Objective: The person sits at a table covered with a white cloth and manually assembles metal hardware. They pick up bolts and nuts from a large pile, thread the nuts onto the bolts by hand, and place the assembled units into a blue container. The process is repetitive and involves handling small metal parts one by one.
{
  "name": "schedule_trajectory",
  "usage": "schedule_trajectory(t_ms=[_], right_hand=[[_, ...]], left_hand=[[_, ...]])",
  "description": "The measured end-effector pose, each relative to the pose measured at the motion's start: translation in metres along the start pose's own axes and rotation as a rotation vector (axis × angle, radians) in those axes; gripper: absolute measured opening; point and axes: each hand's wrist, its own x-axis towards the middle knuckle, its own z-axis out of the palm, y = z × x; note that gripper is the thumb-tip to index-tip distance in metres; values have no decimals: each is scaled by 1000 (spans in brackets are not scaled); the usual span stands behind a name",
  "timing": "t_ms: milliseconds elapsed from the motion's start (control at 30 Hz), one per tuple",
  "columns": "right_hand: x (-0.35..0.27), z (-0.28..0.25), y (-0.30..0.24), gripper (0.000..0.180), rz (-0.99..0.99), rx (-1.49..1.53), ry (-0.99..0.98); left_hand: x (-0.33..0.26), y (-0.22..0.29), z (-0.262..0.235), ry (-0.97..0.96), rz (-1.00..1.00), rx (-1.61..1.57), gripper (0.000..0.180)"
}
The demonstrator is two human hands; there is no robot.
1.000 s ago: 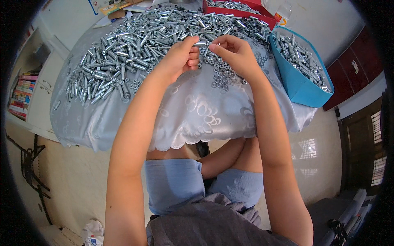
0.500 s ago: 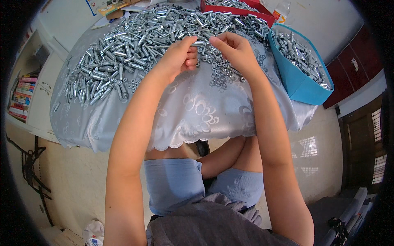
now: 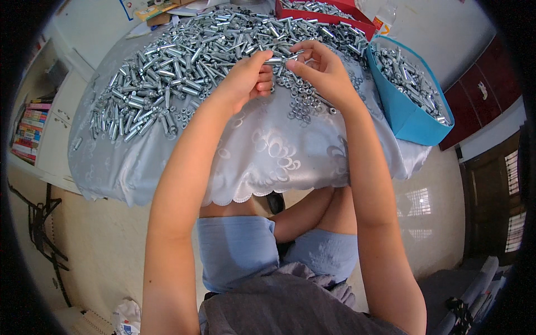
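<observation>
The left hand (image 3: 245, 78) pinches a metal sleeve (image 3: 277, 58) in its fingers, above the tabletop (image 3: 268, 151). The sleeve's long axis runs left-right, its free end pointing at the right hand (image 3: 321, 70), whose fingers close narrowly on that end; what they hold is too small to tell.

A heap of silver metal sleeve bolts (image 3: 167, 72) lies on the counter covered by a pale satin embroidered cloth (image 3: 268, 151), spreading left and behind. Just before the heap, near the middle, sits a patch of small silver metal nuts (image 3: 304, 103). At the counter's right edge stands a blue plastic bin (image 3: 410, 114) with bolts in it; behind lies a red plastic tray (image 3: 324, 14).
</observation>
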Motion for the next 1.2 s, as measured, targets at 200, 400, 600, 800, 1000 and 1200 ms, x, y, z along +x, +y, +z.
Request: schedule_trajectory(t_ms=[200, 400, 600, 800, 1000, 1200], right_hand=[[0, -4, -3, 20, 165, -105, -26], [1, -7, 4, 23, 117, -205, -107], [-4, 1, 0, 21, 31, -142, -9], [-4, -1, 2, 14, 126, -221, -75], [-3, 0, 0, 16, -31, -256, -59], [-6, 3, -8, 18, -33, -260, -38]], left_hand=[[1, -5, 0, -14, -53, 68, 34], [3, -4, -4, -31, -40, 31, 35], [1, -1, -1, -20, -4, 15, 36], [0, 0, -1, 20, -21, -13, 36], [-1, 2, 1, 2, -3, -29, 35], [-2, 2, -2, 6, -26, -36, 33]])
